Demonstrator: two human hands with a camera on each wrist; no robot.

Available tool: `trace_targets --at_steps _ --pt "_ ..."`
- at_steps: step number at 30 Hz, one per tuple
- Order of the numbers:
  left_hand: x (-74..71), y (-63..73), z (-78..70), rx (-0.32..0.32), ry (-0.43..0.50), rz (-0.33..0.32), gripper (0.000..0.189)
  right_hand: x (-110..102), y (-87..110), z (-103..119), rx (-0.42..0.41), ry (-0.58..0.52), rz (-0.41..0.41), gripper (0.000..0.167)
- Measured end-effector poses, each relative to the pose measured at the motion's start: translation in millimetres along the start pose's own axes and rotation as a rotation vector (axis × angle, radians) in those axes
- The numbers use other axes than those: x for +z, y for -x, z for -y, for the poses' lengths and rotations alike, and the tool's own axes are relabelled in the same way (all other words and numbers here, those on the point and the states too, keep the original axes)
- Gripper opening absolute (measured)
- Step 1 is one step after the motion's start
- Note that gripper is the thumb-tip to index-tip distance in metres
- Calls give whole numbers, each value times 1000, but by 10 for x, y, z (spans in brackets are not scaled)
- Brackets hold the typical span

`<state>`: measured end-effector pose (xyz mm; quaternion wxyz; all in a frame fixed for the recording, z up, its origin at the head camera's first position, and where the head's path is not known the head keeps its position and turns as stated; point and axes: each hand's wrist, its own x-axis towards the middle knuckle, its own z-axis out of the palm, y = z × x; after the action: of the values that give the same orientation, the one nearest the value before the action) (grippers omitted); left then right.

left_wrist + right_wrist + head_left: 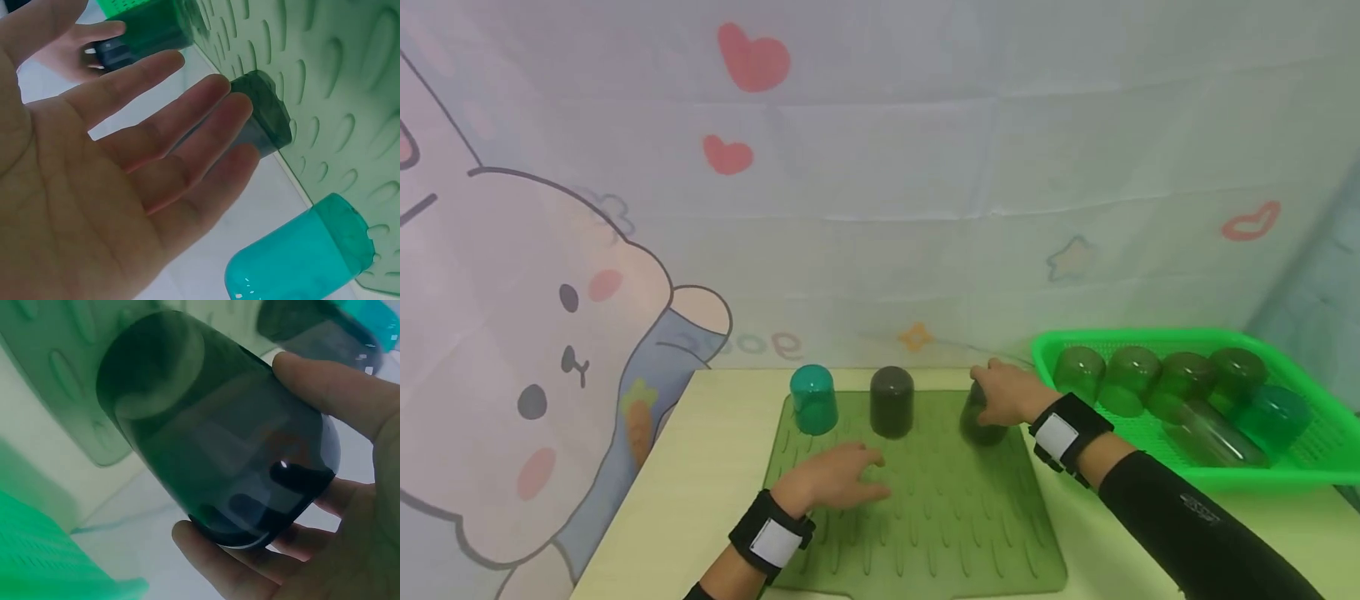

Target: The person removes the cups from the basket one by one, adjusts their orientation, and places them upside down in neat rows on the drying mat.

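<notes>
My right hand [1011,393] grips a dark grey see-through cup [977,421] at the back right of a green ridged mat [925,508]. In the right wrist view, thumb and fingers curl round the closed end of this cup [219,437], its open end toward the mat. My left hand [835,479] hovers above the mat's left half, fingers spread and holding nothing; its palm [81,200] shows in the left wrist view. Behind it, a teal cup [814,402] and another dark grey cup [892,406] stand upside down along the mat's back edge.
To the right stands a bright green plastic basket [1150,336] holding several dark cups [1133,379], one lying on its side, and a teal cup [1277,414]. A printed cloth [880,183] hangs behind the pale table [662,517].
</notes>
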<state>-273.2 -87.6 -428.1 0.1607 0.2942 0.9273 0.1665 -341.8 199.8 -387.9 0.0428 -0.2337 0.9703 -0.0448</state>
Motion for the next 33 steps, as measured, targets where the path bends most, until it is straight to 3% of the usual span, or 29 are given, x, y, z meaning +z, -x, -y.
trace_targets --at_steps 11,21,28,33 --pt "-7 27 10 -3 -4 -2 51 117 -254 -89 35 -39 -1 68" --pt "0 36 4 -7 -2 9 50 192 -327 -109 52 -61 21 74" --pt "-8 49 5 -13 -2 16 50 51 -267 -143 60 -79 24 81" --pt "-38 78 30 -23 6 12 51 -152 -205 -203 69 -59 21 76"
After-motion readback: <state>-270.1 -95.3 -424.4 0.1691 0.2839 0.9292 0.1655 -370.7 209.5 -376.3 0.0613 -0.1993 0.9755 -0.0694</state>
